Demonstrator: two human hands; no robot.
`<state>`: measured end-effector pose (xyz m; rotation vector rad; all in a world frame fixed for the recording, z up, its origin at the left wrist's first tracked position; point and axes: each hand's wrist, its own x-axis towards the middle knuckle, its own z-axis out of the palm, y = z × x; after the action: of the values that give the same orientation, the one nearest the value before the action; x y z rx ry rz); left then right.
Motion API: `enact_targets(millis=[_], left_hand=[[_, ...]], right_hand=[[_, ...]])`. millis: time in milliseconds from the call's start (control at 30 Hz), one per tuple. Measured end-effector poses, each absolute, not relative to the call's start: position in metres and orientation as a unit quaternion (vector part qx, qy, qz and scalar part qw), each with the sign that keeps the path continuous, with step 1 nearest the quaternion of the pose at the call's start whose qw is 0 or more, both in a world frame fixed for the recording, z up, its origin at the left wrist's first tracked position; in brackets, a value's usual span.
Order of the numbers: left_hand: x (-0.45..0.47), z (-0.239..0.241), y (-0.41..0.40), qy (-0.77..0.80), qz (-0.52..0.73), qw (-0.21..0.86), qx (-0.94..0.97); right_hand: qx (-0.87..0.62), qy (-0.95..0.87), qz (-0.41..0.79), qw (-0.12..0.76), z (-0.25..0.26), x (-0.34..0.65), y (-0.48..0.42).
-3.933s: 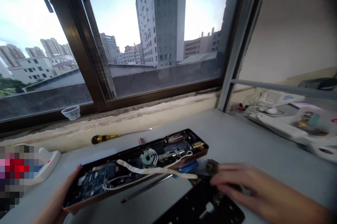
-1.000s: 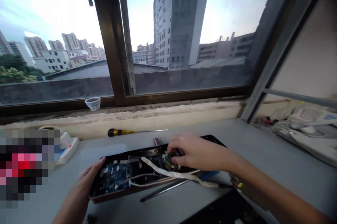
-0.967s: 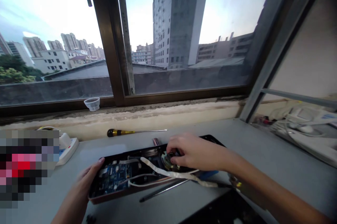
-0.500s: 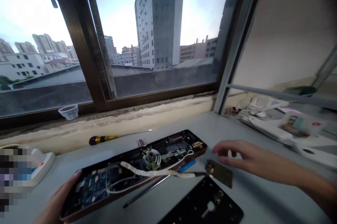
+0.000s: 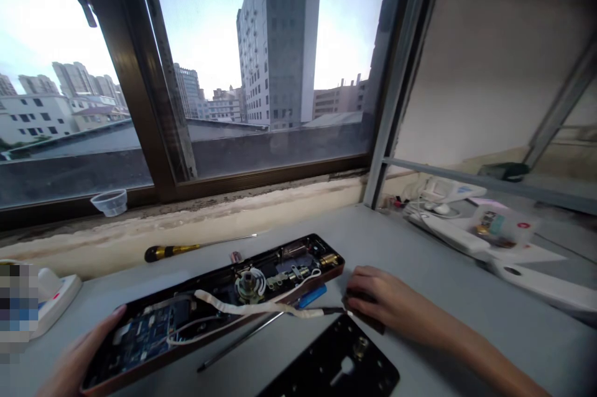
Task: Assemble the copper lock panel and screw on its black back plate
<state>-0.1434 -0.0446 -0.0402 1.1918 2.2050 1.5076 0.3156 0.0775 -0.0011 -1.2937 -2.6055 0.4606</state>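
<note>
Faces a wide window with a dark brown metal frame [image 5: 140, 104], pale tower blocks beyond the glass, and a rough, crumbly cream sill carrying a small clear plastic cup [image 5: 109, 202] at the left. Looks down on a smooth matte grey worktop [image 5: 420, 247] across the lower half of the frame.

Cups the left hand [image 5: 79, 363], low at the left edge, around the near end of a long, round-cornered lock casing [image 5: 280, 260], one fingertip hooked over the glossy bronze rim and the rest of the hand closed against the end. Shows the casing open side up, slanting from lower left toward centre, with a blue circuit board [image 5: 144, 335], a round metal hub [image 5: 248, 282], small brass fittings at the far end and a flat white ribbon [image 5: 242, 308] trailing over the near rim.

Lays the right hand [image 5: 387, 303], low and right of centre, palm down on a small dark flat piece [image 5: 370, 322], fingers bent and pressed together over it; cannot tell whether pinched or merely covered.

Has just below that hand a flat black plate [image 5: 336, 372] pierced with holes, a thin dark rod [image 5: 237, 341] beside the casing's near edge, and a blue plastic tab [image 5: 311, 295] poking from under it. Has behind the casing, near the sill, a slim screwdriver [image 5: 186, 249] with a black-and-yellow handle, and at the right white plastic housings [image 5: 448, 229] with cables.
</note>
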Motion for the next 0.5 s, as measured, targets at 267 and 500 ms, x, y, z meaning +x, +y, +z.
enact_targets(millis=[267, 500], left_hand=[[-0.109, -0.001, -0.058, 0.763, 0.517, 0.217, 0.321], [-0.072, 0.036, -0.060, 0.768, 0.518, 0.236, 0.293]], right_hand=[[-0.420, -0.870, 0.160, 0.202, 0.029, 0.334, 0.062], [-0.268, -0.950, 0.124, 0.104, 0.115, 0.248, 0.059]])
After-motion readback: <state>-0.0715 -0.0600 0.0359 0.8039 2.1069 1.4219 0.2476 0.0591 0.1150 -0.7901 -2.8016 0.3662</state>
